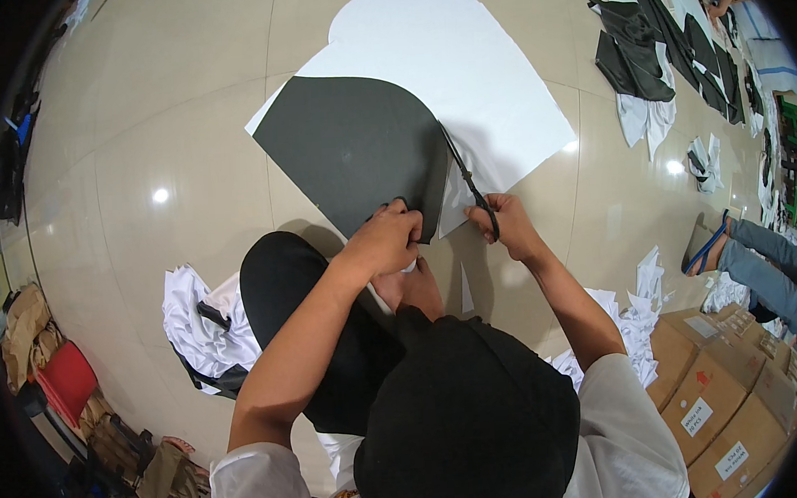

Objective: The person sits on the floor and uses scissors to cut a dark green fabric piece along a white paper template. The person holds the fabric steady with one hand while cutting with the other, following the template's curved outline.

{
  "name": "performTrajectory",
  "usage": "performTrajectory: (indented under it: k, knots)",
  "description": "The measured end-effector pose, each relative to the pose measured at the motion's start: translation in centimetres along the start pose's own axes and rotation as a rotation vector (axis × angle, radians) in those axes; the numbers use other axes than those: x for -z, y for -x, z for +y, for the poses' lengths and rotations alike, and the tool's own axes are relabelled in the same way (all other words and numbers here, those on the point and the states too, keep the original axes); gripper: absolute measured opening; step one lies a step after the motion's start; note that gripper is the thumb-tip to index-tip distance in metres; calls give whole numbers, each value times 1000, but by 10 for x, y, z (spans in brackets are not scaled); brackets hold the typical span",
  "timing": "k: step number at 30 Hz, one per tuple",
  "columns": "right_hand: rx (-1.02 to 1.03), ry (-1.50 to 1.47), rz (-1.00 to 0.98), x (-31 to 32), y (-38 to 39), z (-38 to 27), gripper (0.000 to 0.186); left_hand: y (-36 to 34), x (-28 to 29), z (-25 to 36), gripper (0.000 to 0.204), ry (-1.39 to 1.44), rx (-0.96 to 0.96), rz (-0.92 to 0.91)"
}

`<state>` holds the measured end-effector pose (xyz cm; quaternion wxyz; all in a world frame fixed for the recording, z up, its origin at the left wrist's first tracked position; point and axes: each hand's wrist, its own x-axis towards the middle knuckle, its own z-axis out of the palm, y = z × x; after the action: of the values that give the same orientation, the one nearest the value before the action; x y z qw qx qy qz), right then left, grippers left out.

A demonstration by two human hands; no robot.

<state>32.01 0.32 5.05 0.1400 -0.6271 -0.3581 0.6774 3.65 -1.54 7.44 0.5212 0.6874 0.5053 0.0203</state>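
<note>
A white sheet (447, 53) lies on the floor, bearing a large dark grey shape (348, 143) with a rounded far edge. Black-handled scissors (469, 177) are gripped by my right hand (509, 227), fingers at the handle loops. Their blades point away from me along the right border of the dark shape, where the sheet is split from its near edge. My left hand (384, 241) is closed on the near edge of the dark shape, left of the split, and its fingertips are partly hidden.
My bare foot (411, 291) is just behind my left hand. White cloth (206, 322) is heaped at the left, more scraps (627, 318) at the right by cardboard boxes (717, 386). Black and white pieces (636, 52) lie far right. Another person's sandalled foot (708, 246) is at the right.
</note>
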Motion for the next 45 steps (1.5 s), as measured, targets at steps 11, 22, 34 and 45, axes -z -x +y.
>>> performTrajectory:
  k: [11, 22, 34, 45]
  knots:
    - [5, -30, -13, 2, -15, -23, 37, 1, -1, 2, 20, -20, 12, 5]
    - [-1, -6, -12, 4, -20, -27, 34, 2, 0, 4, 20, -18, 35, 1]
    - [19, 74, -17, 13, -22, -25, 32, 1, 0, 3, 20, -10, 27, -9]
    - [7, 183, -8, 24, -21, -35, 36, 2, 2, 4, 19, -29, 31, -15]
